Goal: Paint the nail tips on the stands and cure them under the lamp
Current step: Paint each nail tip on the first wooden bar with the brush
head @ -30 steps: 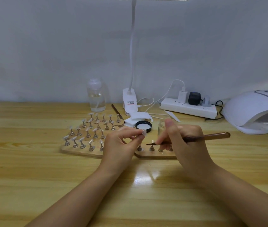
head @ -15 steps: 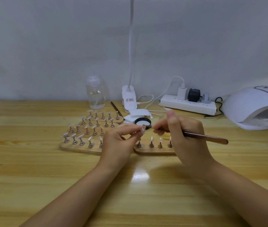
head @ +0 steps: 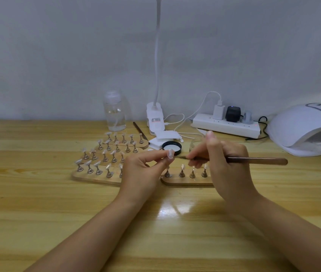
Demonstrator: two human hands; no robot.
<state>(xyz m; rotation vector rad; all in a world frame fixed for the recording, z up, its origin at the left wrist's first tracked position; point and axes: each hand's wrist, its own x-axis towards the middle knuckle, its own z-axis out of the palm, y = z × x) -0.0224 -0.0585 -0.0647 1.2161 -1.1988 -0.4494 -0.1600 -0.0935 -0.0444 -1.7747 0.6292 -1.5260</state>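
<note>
A wooden desk (head: 37, 203) carries wooden boards of nail stands (head: 96, 176). Behind the boards stand a clear bottle (head: 114, 112), a clip lamp (head: 155, 120) and a power strip (head: 225, 125). Right of them sits a white curing lamp (head: 301, 132).

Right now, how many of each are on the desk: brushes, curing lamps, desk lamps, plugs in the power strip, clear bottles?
Brushes: 2
Curing lamps: 1
Desk lamps: 1
Plugs in the power strip: 3
Clear bottles: 1
Total: 8
</note>
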